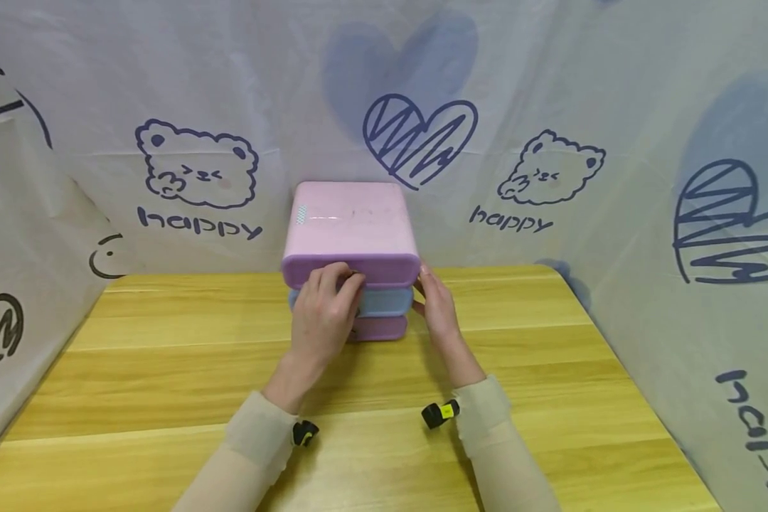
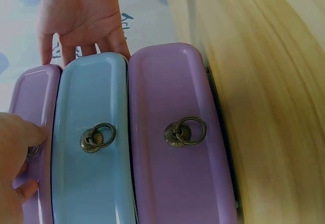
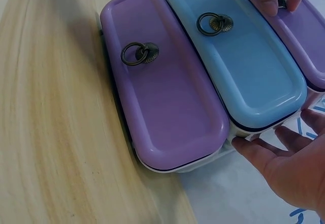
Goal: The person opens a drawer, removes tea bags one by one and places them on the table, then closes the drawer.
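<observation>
One pink chest [image 1: 358,220] is standing at the back of the counter [image 1: 525,363], and the left hand [image 1: 323,306] is pinching its top ring [image 3: 282,1].
The ring is sitting on the top purple drawer [image 1: 387,270]. Under that, a blue drawer [image 1: 387,304] is showing a metal ring [image 2: 105,135], and the bottom purple drawer [image 1: 384,328] is showing one too. The right hand [image 1: 438,306] is stretching its fingers out loosely and touching the right side of the chest. Behind it, a white sheet [image 1: 281,71] with bears [image 1: 198,188] and hearts [image 1: 416,64] is hanging.
</observation>
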### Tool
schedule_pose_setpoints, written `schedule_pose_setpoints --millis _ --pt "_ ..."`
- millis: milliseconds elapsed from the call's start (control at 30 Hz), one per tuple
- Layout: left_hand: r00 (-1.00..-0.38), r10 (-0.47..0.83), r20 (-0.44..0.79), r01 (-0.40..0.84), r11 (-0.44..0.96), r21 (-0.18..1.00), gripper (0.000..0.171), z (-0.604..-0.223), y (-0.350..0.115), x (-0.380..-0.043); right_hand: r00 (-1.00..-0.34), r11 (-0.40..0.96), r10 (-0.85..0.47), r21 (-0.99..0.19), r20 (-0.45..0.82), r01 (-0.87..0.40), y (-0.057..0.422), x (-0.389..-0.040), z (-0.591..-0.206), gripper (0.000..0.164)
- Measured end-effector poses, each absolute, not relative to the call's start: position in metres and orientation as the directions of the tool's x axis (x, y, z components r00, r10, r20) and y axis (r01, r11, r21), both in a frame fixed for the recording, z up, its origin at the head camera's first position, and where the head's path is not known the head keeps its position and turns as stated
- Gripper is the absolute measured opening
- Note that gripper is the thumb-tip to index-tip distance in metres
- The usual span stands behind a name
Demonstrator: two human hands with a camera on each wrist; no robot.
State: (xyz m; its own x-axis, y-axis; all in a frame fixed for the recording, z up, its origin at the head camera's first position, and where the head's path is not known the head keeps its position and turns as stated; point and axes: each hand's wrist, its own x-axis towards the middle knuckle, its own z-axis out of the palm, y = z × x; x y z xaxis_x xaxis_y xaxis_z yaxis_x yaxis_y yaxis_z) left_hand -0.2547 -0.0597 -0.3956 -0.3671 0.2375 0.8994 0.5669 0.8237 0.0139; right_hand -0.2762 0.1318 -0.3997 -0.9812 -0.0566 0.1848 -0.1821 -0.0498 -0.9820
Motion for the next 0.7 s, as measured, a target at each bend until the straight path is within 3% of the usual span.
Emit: schedule_pose_setpoints --millis 333,700 --pt "-0.401 0.271 0.875 0.581 0.814 0.014 0.016 -0.394 -0.061 -0.256 -0.984 -0.101 -0.061 -0.982 0.166 -0.159 0.137 -0.290 -0.415 0.049" --pt "-0.418 0.236 0.877 0.515 0.857 0.014 0.014 -0.395 -0.059 -0.254 -0.970 -0.157 -0.219 -0.985 0.107 -0.074 0.148 -0.293 -0.412 0.047"
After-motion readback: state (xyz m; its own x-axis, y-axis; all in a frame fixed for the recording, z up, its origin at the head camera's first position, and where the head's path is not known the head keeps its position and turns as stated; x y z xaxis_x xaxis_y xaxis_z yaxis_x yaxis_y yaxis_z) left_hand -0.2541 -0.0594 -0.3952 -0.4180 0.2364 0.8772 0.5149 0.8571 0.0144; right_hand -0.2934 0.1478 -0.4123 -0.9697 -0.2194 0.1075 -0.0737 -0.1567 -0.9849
